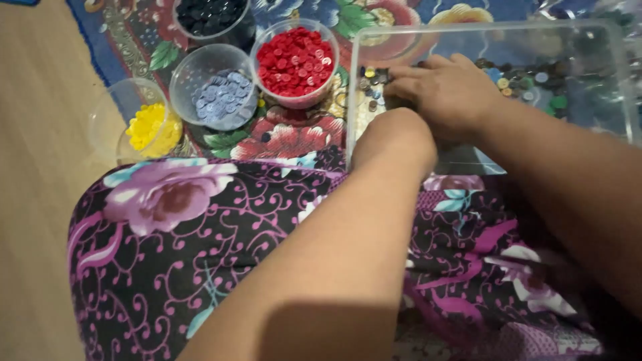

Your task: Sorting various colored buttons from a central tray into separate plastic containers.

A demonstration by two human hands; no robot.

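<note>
Worn on the head, looking steeply down and forward over the lap, close above both forearms, onto the clear plastic box [361, 80] and cups beyond; no second view.

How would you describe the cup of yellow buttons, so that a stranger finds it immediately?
Start at the large clear plastic box where both hands work. To its left stand four round clear cups on the flowered mat. The cup of yellow buttons is the leftmost and nearest one, at the wooden floor's edge; its neighbours hold pale blue, red and dark buttons.
</note>
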